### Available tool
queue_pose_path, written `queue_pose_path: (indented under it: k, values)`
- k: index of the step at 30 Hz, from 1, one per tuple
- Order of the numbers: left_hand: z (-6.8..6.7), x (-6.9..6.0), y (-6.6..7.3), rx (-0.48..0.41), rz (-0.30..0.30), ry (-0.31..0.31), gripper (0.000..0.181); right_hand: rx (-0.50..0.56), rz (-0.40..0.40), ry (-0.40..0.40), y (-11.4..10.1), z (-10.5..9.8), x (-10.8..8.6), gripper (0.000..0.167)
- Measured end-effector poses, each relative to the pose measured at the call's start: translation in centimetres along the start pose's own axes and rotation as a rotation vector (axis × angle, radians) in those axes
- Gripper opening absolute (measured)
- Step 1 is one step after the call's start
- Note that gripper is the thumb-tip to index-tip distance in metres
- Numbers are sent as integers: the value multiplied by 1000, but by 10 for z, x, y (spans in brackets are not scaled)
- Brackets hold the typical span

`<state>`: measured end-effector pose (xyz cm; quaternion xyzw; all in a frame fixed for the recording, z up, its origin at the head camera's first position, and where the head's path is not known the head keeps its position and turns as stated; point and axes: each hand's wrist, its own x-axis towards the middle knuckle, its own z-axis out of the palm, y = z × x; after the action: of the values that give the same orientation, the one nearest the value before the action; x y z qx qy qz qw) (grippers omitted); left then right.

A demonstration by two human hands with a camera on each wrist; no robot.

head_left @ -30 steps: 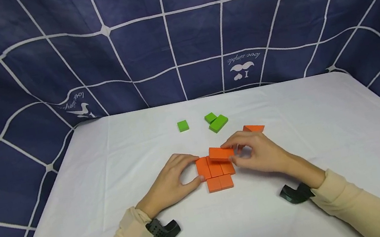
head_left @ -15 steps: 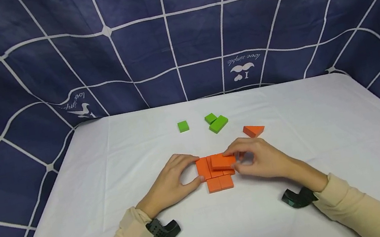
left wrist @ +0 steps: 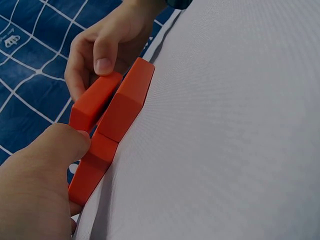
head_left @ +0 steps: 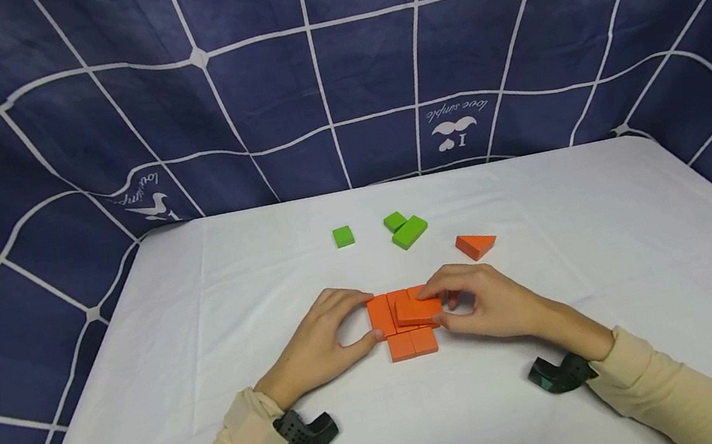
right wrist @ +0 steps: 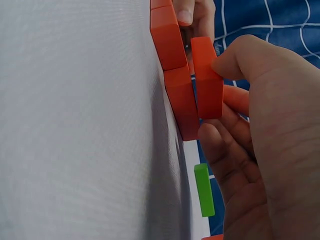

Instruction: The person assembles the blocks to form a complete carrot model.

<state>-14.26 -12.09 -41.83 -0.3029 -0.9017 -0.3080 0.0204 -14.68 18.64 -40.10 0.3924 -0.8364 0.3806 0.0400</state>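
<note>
"Right hand (head_left: 482, 297) first: what is it doing?"

"It is pinching an orange block (head_left: 418, 311) by its right end, thumb on the near side and fingertips on the far side."

"And where is that block sitting?"

"It is hovering over, or just meeting, the right part of the orange row (head_left: 386, 316). Fingers are blocking part of the gap, so I'm not swearing to contact."

"How is it going to handle?"

"I'm judging it light and stiff, hardly fragile, with smooth faces that could be slipping a little. Gripping both long sides nearer the middle would be balancing it better."

"Which way is it pointing?"

"Its long axis is running left to right along the row, its free short end facing the row's left."

"Left hand (head_left: 319, 340)?"

"Thumb and fingers are pinching the row's left-end block (head_left: 377, 317) across its near and far edges, apparently steadying it."
</note>
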Motion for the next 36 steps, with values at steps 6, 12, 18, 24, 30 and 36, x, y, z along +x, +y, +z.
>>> queue_pose_path:
  k: [6,12,18,24,30,36]
  values:
    - [0,0,1,0,4,3,51,-1,-3,-5,0,0,0,34]
    - [-1,0,1,-4,3,4,51,8,6,-12,-1,0,0,34]
    - [0,-1,1,-9,0,-1,52,11,15,-21,-1,0,-2,33]
    - [-1,-1,1,2,5,9,51,26,14,-43,-3,0,-1,33]
    - [-2,-1,2,1,-3,7,52,42,19,-62,-3,-1,-1,34]
    - [-1,-1,2,-1,-9,-4,52,44,7,-70,-4,1,-3,36]
